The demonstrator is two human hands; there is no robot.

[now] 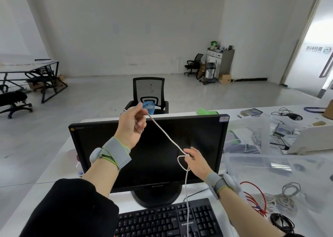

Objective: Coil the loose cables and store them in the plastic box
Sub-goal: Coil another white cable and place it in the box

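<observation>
Thin white cable point(165, 134) stretched taut between both hands, looped once

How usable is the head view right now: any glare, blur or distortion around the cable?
Head view: even daylight, no hard shadows; wide-angle bowing at the edges; white cable sharp against the dark monitor; reflections haze the clear plastic box; doorway overexposed.

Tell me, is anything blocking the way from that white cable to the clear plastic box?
Nothing visible does. The white cable hangs between both hands, left hand and right hand, in front of the monitor; the plastic box sits open just to the right.
</observation>
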